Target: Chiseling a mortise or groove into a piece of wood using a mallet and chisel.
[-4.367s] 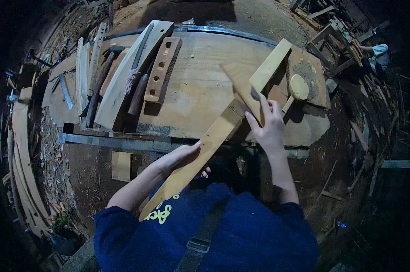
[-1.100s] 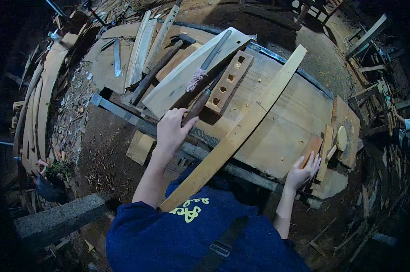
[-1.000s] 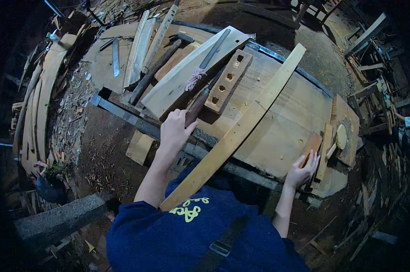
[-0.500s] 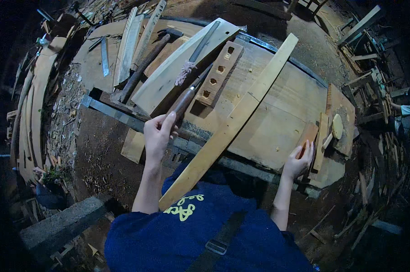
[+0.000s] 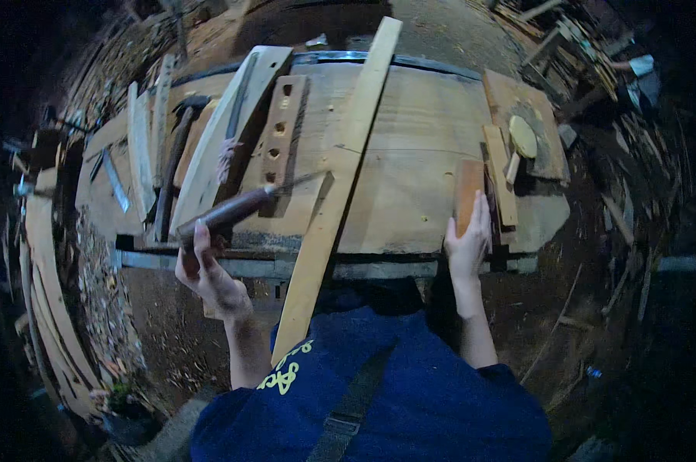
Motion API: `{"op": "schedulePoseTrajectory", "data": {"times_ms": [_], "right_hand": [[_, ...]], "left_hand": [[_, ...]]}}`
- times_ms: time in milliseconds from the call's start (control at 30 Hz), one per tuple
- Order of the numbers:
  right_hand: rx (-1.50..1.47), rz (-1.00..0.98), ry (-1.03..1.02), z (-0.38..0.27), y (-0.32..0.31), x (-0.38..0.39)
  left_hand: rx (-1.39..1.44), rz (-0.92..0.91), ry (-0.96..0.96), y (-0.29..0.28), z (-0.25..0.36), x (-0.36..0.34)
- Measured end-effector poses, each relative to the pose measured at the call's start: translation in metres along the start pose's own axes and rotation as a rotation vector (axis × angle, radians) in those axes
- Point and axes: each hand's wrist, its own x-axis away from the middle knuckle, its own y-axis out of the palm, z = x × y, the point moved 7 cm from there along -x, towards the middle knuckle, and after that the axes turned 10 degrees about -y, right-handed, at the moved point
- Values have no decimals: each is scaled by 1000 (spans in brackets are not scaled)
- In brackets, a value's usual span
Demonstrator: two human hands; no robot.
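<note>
My left hand (image 5: 215, 283) grips the dark wooden handle of a narrow chisel (image 5: 228, 212). Its thin metal blade points right, with the tip over or against a long pale wooden board (image 5: 340, 181); contact cannot be made out. That board lies slantwise across the workbench (image 5: 413, 185), its near end at my shirt. At the right, my right hand (image 5: 468, 245) clasps a reddish-brown rectangular block (image 5: 469, 192), thumb on one side and fingers along the other. A wooden piece with several square holes (image 5: 278, 135) lies left of the long board.
On the left of the bench lie a hammer (image 5: 180, 146), a thick pale beam (image 5: 209, 169) with a metal rod tool (image 5: 242, 92) on it, and several wood strips (image 5: 140, 146). At right are a slim wood strip (image 5: 500, 173) and a round-headed wooden mallet (image 5: 523, 137).
The chisel has swung from pointing away from me to pointing right, toward the long board. My view has turned, so the bench appears shifted left. My right hand stays on the block.
</note>
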Motion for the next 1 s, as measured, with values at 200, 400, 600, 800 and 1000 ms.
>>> {"op": "schedulePoseTrajectory", "data": {"times_ms": [200,400,600,800,1000], "right_hand": [[52,-66,24,-5,-24,44],[49,-95,146,1,-29,54],[43,-172,287,13,-24,42],[84,-208,264,15,-21,36],[111,-217,247,18,-18,36]], "left_hand": [[-19,-148,172,44,21,4],[176,-510,142,126,14,-10],[402,-599,-23,186,10,-23],[467,-507,121,221,19,-14],[202,-652,241,249,23,2]]}}
